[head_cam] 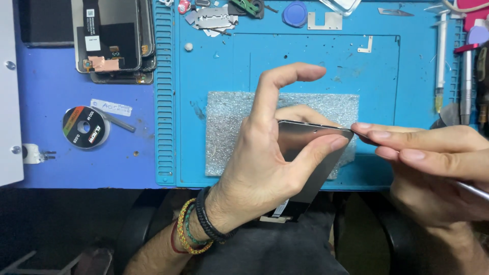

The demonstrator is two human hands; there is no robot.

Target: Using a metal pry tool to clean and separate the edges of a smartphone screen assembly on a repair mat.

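left hand [265, 168] gripped a thin dark phone screen panel [305, 153], thumb lying along the near face toward the upper right corner, remaining fingers behind the panel and the index finger [285, 74] raised and curled free above it. panel was held tilted above the front edge of the bench, over a silvery foam pad [229, 127], its lower end reaching down toward the person's lap. braided wristbands [196, 229] in black, yellow, green and red were worn on the left wrist.

right hand [433, 153] came in from the right with fingers pressed close together, fingertips meeting the panel's upper right corner. a slim metal tool [473, 190] ran through this hand; its working tip was hidden at the corner (contact with the panel could not be confirmed).

foam pad lay on a blue work mat [214, 76] with a ribbed left border. along the mat's far edge: razor blades [214, 19], a round blue disc [295, 14], a small metal bracket [325, 21]. a syringe [440, 61] and a silver pen-shaped tool [466, 86] lay near the right edge. left of the mat, on the darker blue surface, sat a stack of phone screens [114, 38] and, nearer, a black spool [84, 127].
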